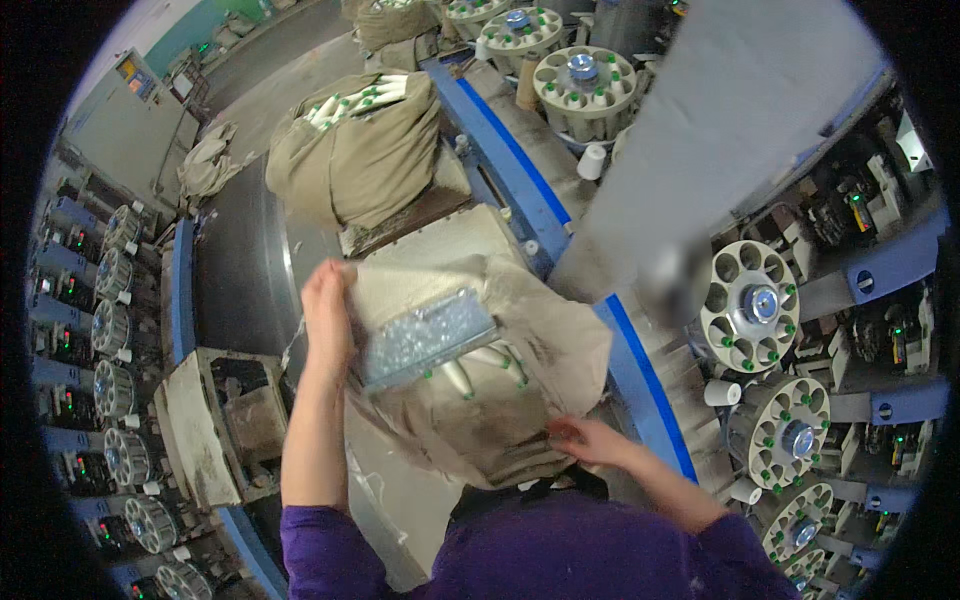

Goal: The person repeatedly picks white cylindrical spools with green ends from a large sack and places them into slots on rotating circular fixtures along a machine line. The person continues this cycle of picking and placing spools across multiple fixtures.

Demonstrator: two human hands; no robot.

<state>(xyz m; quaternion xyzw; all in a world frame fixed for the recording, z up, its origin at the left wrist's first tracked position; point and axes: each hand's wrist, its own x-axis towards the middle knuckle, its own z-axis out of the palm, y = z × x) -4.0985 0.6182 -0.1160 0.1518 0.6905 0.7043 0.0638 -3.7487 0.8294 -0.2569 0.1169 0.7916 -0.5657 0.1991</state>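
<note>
A beige cloth sack [580, 340] lies spread open in front of my body. My left hand [327, 305] is closed on its far left edge and holds the cloth up. At the near right, my right hand [588, 440] pinches the rim of the same sack. White yarn bobbins [456, 378] with green ends show inside it. Partly above them is a blue-grey, shiny, rectangular object [430, 335], blurred; I cannot tell its exact kind.
A second full sack of bobbins [355, 165] stands beyond, on a cart. Round bobbin magazines [755, 305] line the machine at right, behind a blue rail [650, 385]. More magazines [125, 455] run along the left. A worn metal frame [215, 425] stands by my left arm.
</note>
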